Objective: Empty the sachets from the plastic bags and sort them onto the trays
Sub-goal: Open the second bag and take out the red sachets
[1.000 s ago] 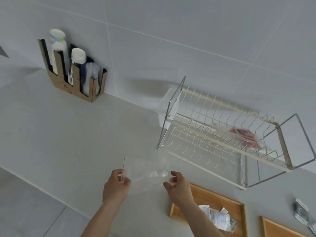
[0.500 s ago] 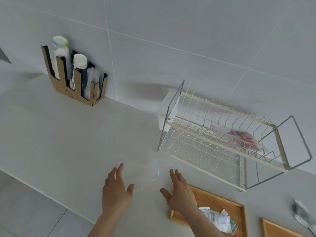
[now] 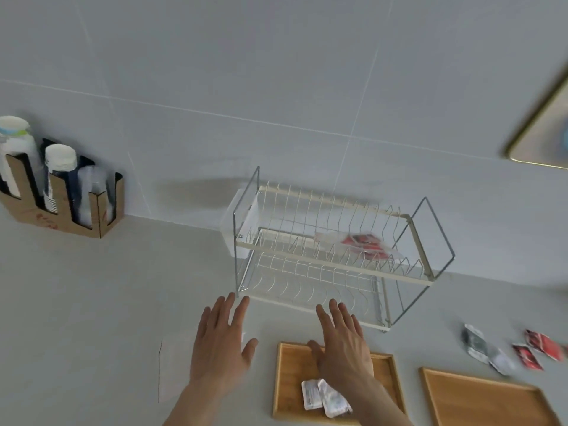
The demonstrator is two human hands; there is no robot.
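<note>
Hands first: both are spread flat with fingers splayed, palms down, holding nothing. Left hand (image 3: 222, 348) sits over the pale grey counter (image 3: 76, 302), on top of a clear empty plastic bag (image 3: 172, 370) lying flat there, though the bag is so see-through I can only really make out its thin edge line. Right hand (image 3: 344, 345) is over the far corner of the left square bamboo tray (image 3: 292, 382), and I can't tell if it's actually touching the wood. That tray has a couple of crinkly white-and-silver sachets (image 3: 324, 396) on it, just beside the right forearm. Second bamboo tray (image 3: 479, 401) to the right looks bare. Past it, loose on the counter, are grey-silver sachets (image 3: 482, 348) and red sachets (image 3: 541, 352), blurry. Two-tier white wire dish rack (image 3: 332, 259) stands against the tiled wall, with another clear bag of red sachets (image 3: 359, 244) on its upper tier. Far left is a brown cardboard holder (image 3: 61, 210) with stacked paper cups.
</note>
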